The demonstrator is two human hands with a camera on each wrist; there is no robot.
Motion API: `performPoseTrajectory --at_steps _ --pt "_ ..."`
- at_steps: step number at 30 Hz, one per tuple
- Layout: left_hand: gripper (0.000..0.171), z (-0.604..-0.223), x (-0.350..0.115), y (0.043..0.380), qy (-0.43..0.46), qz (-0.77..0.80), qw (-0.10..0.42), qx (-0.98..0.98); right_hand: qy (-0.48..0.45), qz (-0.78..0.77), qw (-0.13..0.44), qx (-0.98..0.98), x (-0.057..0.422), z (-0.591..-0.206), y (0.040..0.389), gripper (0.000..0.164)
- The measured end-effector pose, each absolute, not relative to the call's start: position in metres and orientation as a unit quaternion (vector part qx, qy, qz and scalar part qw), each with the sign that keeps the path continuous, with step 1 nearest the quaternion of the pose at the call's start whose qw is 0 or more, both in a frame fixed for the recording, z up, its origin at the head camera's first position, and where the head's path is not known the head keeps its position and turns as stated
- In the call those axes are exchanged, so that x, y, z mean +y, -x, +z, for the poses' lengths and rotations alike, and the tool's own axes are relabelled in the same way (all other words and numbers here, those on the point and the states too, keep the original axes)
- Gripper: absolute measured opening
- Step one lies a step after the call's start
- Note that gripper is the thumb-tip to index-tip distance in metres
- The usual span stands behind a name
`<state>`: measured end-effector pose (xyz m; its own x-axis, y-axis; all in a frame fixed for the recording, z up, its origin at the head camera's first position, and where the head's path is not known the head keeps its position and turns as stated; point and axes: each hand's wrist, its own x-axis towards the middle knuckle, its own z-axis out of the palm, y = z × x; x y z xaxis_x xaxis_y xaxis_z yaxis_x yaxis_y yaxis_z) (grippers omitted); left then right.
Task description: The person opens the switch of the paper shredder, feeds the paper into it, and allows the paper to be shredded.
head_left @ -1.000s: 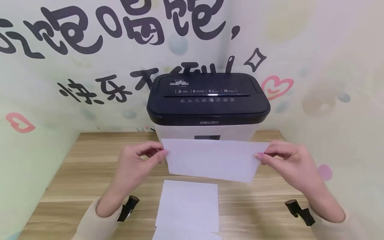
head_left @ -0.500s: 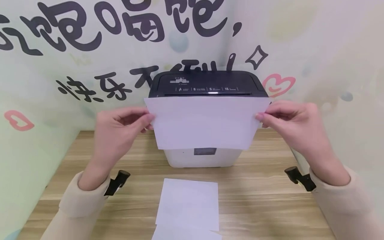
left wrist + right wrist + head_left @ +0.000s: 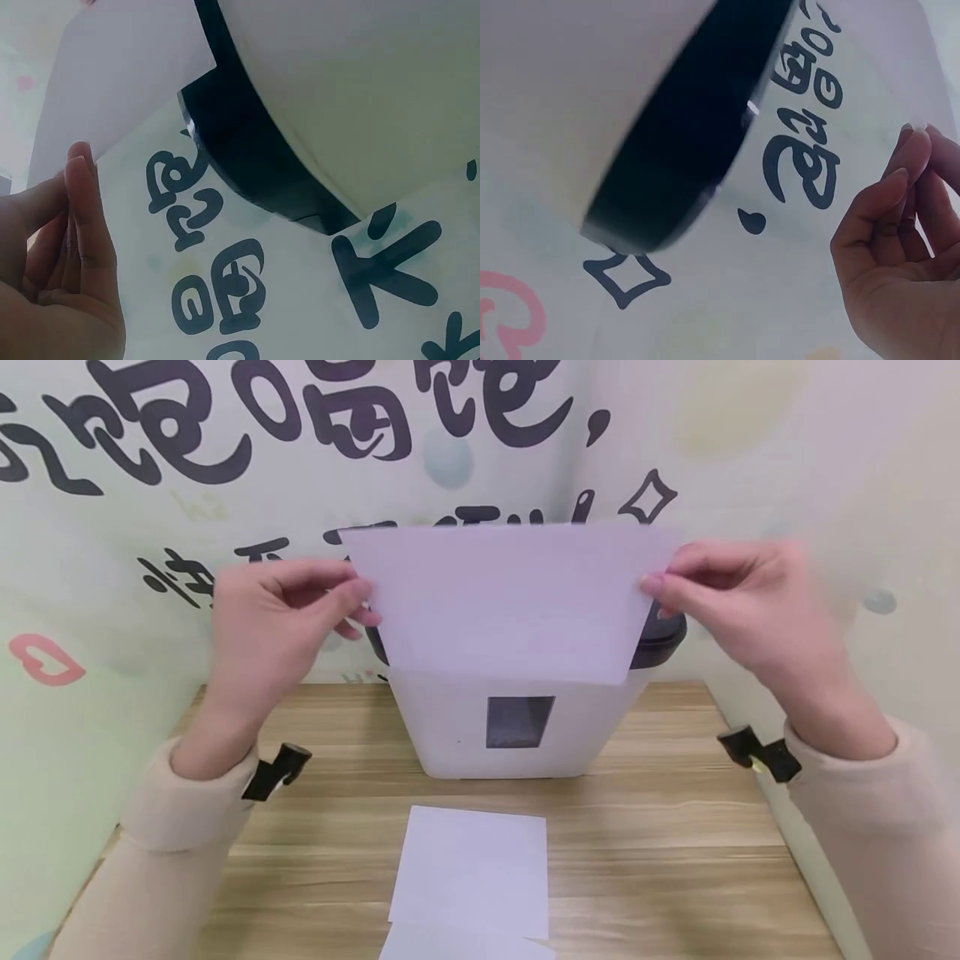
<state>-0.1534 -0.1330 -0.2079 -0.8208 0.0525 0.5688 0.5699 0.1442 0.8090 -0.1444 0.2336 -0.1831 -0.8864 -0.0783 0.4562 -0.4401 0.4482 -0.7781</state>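
1. On the left, the left hand (image 3: 273, 618) pinches one side of a white sheet (image 3: 502, 602) between thumb and fingers.
2. On the right, the right hand (image 3: 761, 602) pinches the other side the same way.
3. Between them, the sheet hangs in the air, long way left to right, flat face toward the person.
4. Behind it stands a white machine (image 3: 442, 727) with a black top.
5. Under that is a stripy wood table (image 3: 315, 852), with more white paper (image 3: 472, 868) on its near part.
6. At the far side, a pale wall (image 3: 517, 481) has big black writing (image 3: 180, 422).
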Motion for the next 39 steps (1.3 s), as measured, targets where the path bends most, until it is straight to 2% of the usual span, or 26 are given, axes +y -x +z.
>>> performPoseTrajectory --at_steps 5,10,26,39 --pt "0.009 -0.189 -0.131 0.171 0.223 -0.636 0.207 -0.71 -0.126 0.519 0.166 -0.829 0.234 -0.165 0.164 0.015" --pt "0.008 -0.179 -0.128 0.184 0.225 -0.598 0.229 -0.734 -0.111 0.526 0.162 -0.828 0.235 -0.158 0.175 0.022" --pt "0.013 -0.174 -0.116 0.222 0.211 -0.541 0.238 -0.779 -0.131 0.554 0.177 -0.803 0.241 -0.164 0.22 0.011" --pt "0.012 -0.177 -0.112 0.231 0.219 -0.539 0.237 -0.778 -0.138 0.551 0.184 -0.802 0.244 -0.165 0.228 0.011"
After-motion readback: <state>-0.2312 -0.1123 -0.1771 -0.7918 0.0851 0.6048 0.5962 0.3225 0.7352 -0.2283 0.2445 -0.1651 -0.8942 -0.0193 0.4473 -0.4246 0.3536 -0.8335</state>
